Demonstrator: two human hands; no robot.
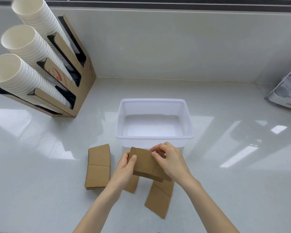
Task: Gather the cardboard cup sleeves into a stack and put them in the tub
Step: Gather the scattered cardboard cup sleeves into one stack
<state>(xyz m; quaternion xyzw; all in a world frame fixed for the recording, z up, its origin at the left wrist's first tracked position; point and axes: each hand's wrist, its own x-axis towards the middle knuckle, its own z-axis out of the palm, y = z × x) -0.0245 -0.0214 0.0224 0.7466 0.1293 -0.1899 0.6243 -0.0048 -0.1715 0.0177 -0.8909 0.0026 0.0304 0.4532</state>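
A small stack of flat brown cardboard cup sleeves (145, 163) is held above the counter, just in front of the white plastic tub (154, 136). My left hand (124, 167) grips its left edge, thumb on top. My right hand (170, 161) pinches its right side from above. The tub holds nothing. Another pile of sleeves (98, 167) lies flat to the left. A single sleeve (160, 197) lies below my hands, and one more sleeve (132, 184) shows partly under my left wrist.
A cardboard rack (74, 91) with three leaning columns of white paper cups (23, 52) stands at the back left. A wire rack with white items (287, 93) sits at the right edge. The glossy grey counter (233, 174) meets a low wall behind the tub.
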